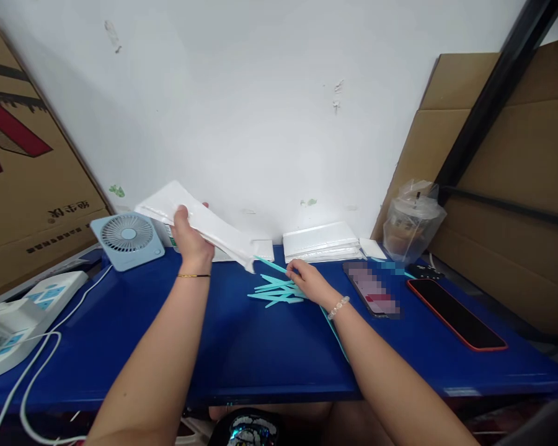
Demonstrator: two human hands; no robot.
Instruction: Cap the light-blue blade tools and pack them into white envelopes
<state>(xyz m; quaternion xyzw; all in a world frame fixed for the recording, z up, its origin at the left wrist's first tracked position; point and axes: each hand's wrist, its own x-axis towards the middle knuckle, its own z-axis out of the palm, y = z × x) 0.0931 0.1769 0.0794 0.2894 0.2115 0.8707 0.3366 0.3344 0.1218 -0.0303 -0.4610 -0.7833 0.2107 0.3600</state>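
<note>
My left hand (pixel 189 237) is raised above the blue table (pixel 242 353) and grips a white flat packet (pixel 193 220) that slants down to the right. A teal strip (pixel 272 266) trails from the packet's lower end. My right hand (pixel 305 280) rests on the table with its fingers pinched on that strip, beside a loose heap of teal strips (pixel 275 291). A stack of similar white packets (pixel 322 243) lies against the wall just beyond my right hand.
A small blue fan (pixel 127 238) stands at the back left, and a white power strip (pixel 16 319) with cords sits at the left edge. Two phones (pixel 456 313) lie at the right, near a bagged drink cup (pixel 411 226). Cardboard boxes flank both sides.
</note>
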